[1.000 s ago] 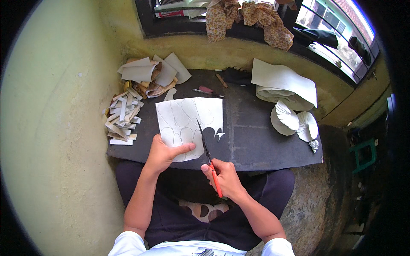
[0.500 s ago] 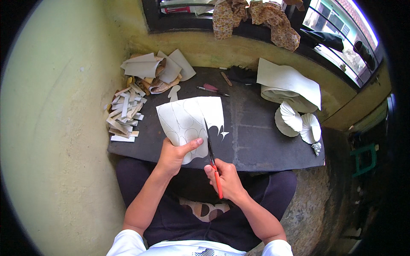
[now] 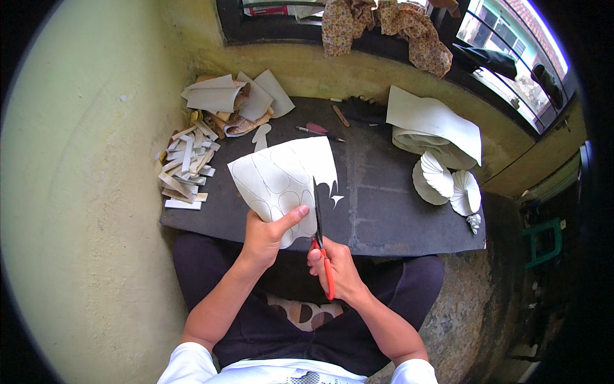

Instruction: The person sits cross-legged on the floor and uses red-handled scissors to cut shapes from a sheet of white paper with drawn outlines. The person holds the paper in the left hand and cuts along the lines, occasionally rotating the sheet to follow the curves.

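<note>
A white sheet (image 3: 275, 163) with several drawn curved outlines is pinched by my left hand (image 3: 272, 237), thumb on top and the other fingers hidden beneath. My right hand (image 3: 339, 267) is closed around the red handles of a pair of scissors (image 3: 319, 221). Their dark blades point away from me at the sheet's right side, where the edge has a curved cut; the blades look nearly closed. A small pointed white scrap (image 3: 336, 201) lies on the dark table (image 3: 396, 221) just right of the sheet. A cut white piece (image 3: 261, 136) rests beyond the sheet.
At the left are a pile of white strips (image 3: 185, 163) and folded sheets (image 3: 214, 96). A pen (image 3: 320, 134) and a brown stick (image 3: 340, 116) lie at the back. On the right sit a large folded white sheet (image 3: 435, 121) and stacked scalloped white pieces (image 3: 435, 178).
The sheet has tilted and shifted slightly, its left corner moving left and nearer. My left hand moved a little right, and the scissor blades now stand more upright against the sheet's right side.
</note>
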{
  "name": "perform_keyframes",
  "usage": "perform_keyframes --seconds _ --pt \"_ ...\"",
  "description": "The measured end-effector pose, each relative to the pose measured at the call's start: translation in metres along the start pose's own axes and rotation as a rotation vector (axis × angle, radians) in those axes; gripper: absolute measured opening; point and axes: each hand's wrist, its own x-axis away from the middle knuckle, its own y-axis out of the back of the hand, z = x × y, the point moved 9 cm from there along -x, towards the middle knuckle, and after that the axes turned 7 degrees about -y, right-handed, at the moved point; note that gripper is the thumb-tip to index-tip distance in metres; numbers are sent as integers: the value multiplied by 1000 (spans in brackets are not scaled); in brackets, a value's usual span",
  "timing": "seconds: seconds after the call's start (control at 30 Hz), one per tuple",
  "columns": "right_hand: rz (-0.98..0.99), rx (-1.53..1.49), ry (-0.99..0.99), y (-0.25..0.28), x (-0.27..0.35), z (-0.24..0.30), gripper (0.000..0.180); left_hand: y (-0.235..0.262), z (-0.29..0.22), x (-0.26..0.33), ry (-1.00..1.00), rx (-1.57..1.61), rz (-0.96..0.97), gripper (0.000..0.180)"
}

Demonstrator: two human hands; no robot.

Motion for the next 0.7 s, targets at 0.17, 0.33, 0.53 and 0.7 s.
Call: perform_keyframes --seconds 0.17,0.33,0.53,0.7 --pt "-9 41 7 2 0 0 73 2 -8 0 -65 -78 -22 36" --pt "-9 34 -12 1 -1 -1 74 4 -7 0 -26 -129 -16 39" --pt "-11 62 -18 2 1 1 75 3 -10 0 -26 -95 -11 36" --pt "-15 69 -3 4 0 4 75 3 -11 0 -14 -88 -6 37"
